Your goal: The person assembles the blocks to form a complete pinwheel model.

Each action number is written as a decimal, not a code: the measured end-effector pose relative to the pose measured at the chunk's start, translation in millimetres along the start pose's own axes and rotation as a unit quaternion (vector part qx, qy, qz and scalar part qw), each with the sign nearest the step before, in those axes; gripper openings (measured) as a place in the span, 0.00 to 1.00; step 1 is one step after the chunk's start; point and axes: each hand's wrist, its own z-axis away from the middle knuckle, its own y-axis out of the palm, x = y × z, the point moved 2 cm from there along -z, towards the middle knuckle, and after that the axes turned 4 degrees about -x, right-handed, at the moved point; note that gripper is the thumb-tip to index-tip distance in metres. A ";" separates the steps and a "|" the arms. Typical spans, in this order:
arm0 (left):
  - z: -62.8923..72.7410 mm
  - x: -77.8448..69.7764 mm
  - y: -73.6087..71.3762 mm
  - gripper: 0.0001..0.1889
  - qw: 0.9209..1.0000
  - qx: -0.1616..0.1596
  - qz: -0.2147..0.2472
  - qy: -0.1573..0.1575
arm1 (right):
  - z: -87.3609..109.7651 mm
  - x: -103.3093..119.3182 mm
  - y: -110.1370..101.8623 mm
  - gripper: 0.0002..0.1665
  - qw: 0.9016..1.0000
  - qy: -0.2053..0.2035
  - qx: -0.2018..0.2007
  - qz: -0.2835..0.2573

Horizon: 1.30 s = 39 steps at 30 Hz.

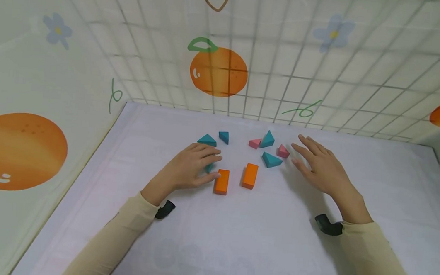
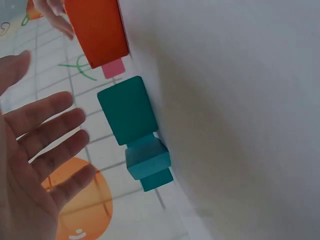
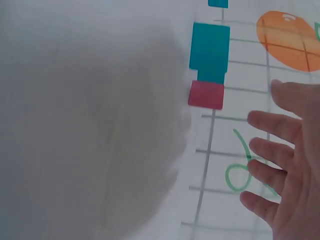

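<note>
My left hand (image 1: pixel 192 167), fingers extended and holding nothing, hovers over the left group of blocks. Its thumb tip overlaps the left orange block (image 1: pixel 221 182) in the head view. A teal triangular block (image 1: pixel 207 140) shows just beyond its fingers, and another teal block (image 1: pixel 209 167) is partly hidden beneath them. My right hand (image 1: pixel 324 170) is raised with its fingers spread, just right of a pink triangular block (image 1: pixel 283 151). Between the hands lie a second orange block (image 1: pixel 250 176), two teal triangular blocks (image 1: pixel 272 159) and another pink block (image 1: pixel 255 143).
A small teal block (image 1: pixel 223 137) lies toward the back. The white table (image 1: pixel 237 238) meets a grid-patterned wall sheet (image 1: pixel 275 74) printed with oranges and flowers. A plain panel (image 1: pixel 29 73) rises on the left. Dark wrist mounts (image 1: pixel 328 225) stick out from both sleeves.
</note>
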 end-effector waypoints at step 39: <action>-1.4 -11.1 13.8 0.24 0.998 0.049 0.044 0.019 | -11.7 19.8 35.2 0.25 0.996 -0.064 -0.028 -0.056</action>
